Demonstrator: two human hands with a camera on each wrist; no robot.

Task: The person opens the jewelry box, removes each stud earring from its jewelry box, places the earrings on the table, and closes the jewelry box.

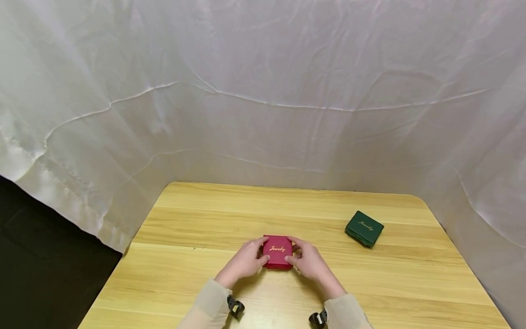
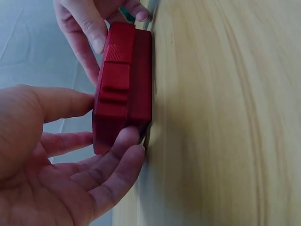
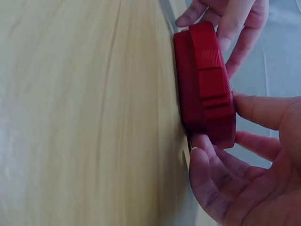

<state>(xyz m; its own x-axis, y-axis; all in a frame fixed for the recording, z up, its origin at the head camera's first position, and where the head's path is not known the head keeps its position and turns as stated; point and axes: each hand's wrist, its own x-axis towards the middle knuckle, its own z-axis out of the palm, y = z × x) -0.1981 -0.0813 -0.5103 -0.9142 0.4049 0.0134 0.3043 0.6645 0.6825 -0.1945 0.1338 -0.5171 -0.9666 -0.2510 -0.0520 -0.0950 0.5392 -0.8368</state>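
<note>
A red jewelry box [image 1: 277, 252] with gold lettering on its lid lies on the table in front of me, its lid closed. From the left, my left hand [image 1: 247, 258] grips its side, with the thumb on the lid's edge and fingers along the side. My right hand [image 1: 309, 261] grips the opposite side in the same way. In the left wrist view, the box's front [image 2: 117, 89] shows a ribbed flap with a bow-like band. The right wrist view shows the same red box [image 3: 204, 84] between both hands, fingertips low by the tabletop.
A green jewelry box [image 1: 365, 228] lies closed and turned at an angle toward the right rear of the wooden table [image 1: 185, 256]. Pale curtains [image 1: 287, 114] hang behind and at the sides. A dark area [image 1: 41, 265] lies beyond the table's left edge.
</note>
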